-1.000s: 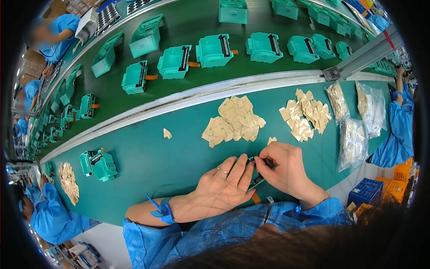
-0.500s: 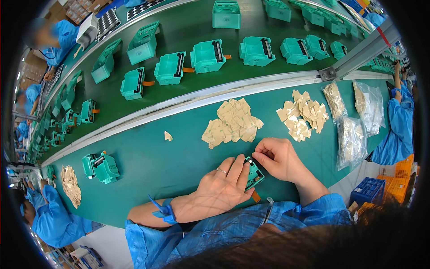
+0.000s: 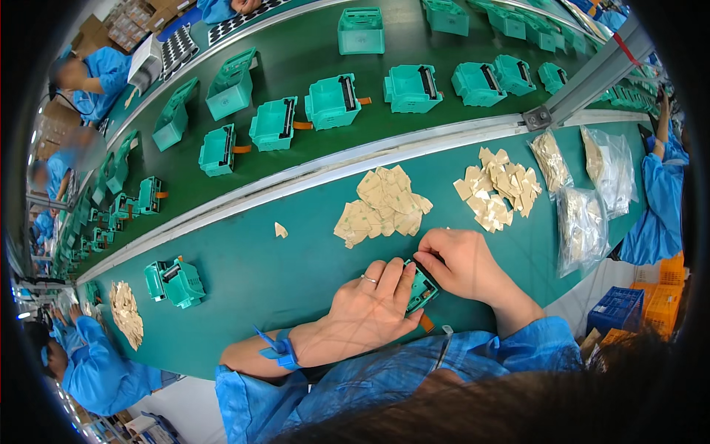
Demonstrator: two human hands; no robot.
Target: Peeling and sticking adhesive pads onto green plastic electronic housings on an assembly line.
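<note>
A green plastic housing (image 3: 423, 290) with dark inner parts and an orange ribbon cable (image 3: 427, 323) lies at the table's near edge. Across its left side rests my left hand (image 3: 373, 302), fingers closed over it and hiding much of it. At the housing's upper right edge my right hand (image 3: 460, 265) has thumb and forefinger pinched together; whatever they grip, if anything, is too small to make out. Beyond my hands lies a pile of beige adhesive pieces (image 3: 383, 206), and a second beige pile (image 3: 499, 191) is to its right.
Two green housings (image 3: 177, 283) stand at the left, near another beige pile (image 3: 126, 314). Plastic bags (image 3: 581, 229) lie at the right. Past a metal rail (image 3: 310, 170), a conveyor belt (image 3: 296, 70) carries several green housings. People in blue work at both sides.
The view has shifted slightly. Housings on the belt have moved a little to the left relative to the table. My hands keep nearly the same hold on the housing.
</note>
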